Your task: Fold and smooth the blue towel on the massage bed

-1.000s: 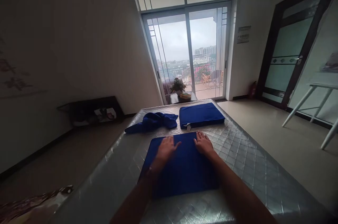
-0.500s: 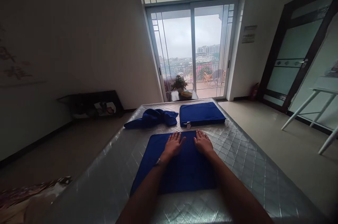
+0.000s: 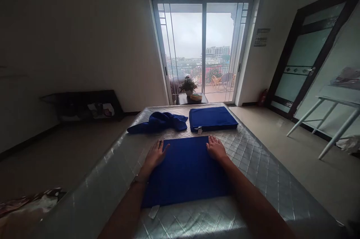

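A blue cloth (image 3: 187,171) lies spread flat in front of me on a silvery quilted mattress (image 3: 253,164). At its far left corner rests my left hand (image 3: 155,153), palm down with the fingers stretched out. My right hand (image 3: 216,148) lies flat on the far right corner, fingers extended. Neither hand grips anything. A white tag (image 3: 153,211) sticks out from the cloth's near left edge. Beyond it are a neat stack of folded blue cloths (image 3: 212,117), with a small white tag at its front, and a crumpled blue cloth (image 3: 163,122) to the left.
Past the mattress's far edge stands a small dark table (image 3: 185,99) with a potted plant (image 3: 189,84), before a sliding glass door (image 3: 182,36). On the right are a white-legged stand (image 3: 333,134) and a dark-framed door (image 3: 302,59). A dark low object (image 3: 81,107) sits by the left wall.
My left hand has moved left from the cloth's middle to its far left corner. The right hand stays at the right corner. A tag now shows at the near left edge.
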Demonstrator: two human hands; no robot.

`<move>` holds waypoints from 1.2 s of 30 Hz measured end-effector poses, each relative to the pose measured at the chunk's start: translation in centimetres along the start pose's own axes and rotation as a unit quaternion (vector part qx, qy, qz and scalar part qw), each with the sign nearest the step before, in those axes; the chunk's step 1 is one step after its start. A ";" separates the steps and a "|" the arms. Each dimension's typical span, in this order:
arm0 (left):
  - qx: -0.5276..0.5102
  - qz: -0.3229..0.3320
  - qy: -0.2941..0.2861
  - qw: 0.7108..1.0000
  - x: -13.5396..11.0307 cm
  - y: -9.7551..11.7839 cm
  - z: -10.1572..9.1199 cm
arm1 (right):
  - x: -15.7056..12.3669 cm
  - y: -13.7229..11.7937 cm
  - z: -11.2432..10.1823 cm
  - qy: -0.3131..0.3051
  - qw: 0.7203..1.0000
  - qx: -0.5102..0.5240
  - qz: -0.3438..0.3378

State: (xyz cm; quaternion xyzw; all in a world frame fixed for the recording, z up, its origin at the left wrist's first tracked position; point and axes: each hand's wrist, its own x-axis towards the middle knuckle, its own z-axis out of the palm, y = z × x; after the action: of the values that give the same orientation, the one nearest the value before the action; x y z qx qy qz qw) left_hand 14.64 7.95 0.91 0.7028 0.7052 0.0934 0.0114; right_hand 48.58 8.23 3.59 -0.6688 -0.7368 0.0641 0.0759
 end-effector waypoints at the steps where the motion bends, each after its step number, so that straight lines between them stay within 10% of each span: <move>1: -0.001 0.003 0.004 1.000 0.0 0.0 0.1 | 0.0 -0.1 -0.2 0.004 1.000 -0.002 -0.003; 28: 0.036 -0.012 -0.036 0.999 1.1 -0.1 -0.1 | -0.3 -0.6 0.3 0.021 0.999 0.047 0.002; 32: 0.059 -0.009 -0.003 0.998 1.8 4.3 -1.1 | -0.4 -0.7 0.4 0.022 0.999 0.044 0.003; 36: -0.013 0.152 -0.008 0.988 1.6 14.1 -0.3 | -0.3 -0.4 0.6 0.025 0.999 0.039 -0.001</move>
State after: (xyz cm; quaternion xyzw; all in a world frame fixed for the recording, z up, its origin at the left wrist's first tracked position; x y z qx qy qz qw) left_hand 28.48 9.43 3.47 0.8024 0.5887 0.0976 0.0113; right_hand 48.07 7.93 3.10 -0.6657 -0.7325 0.0763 0.1203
